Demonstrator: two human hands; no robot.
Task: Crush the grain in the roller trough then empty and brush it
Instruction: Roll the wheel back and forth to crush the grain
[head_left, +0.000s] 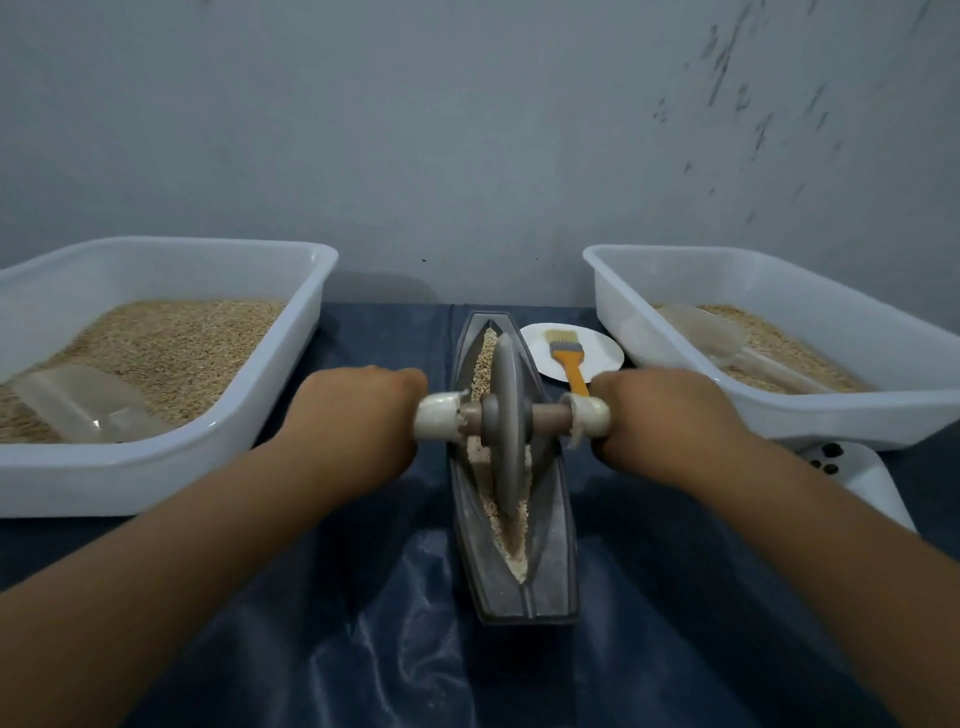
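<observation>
— Where does the grain sit right now?

— In the groove of the roller trough, a long boat-shaped piece lying in the middle of the surface. Its long axis runs straight away from the person, near end toward the body, far end toward the wall. Beyond the wheel the kernels look whole; on the near side the material looks paler and finer, so I judge the crushing is under way but not finished.

— And the wheel?

— The roller wheel stands upright in the groove, about midway along it. Its axle crosses the trough at a right angle, one handle out to each side.

— So how do the hands lie?

— The left hand holds the left handle, the right hand the right handle. Both sets of fingers are curled round the white grips, wrapped under and mostly hidden. The hands are level, equally near the wheel, one each side of the trough.

— Which way does the next stroke go, then?

— Along the trough's length, I would say: forward into the whole grain, with even push so the wheel stays upright.

— What lies further out?

— A brush on a white plate just right of the far end, nearer the right hand. White tubs of grain stand on either side, the left tub, the right tub, each with a clear scoop.
</observation>
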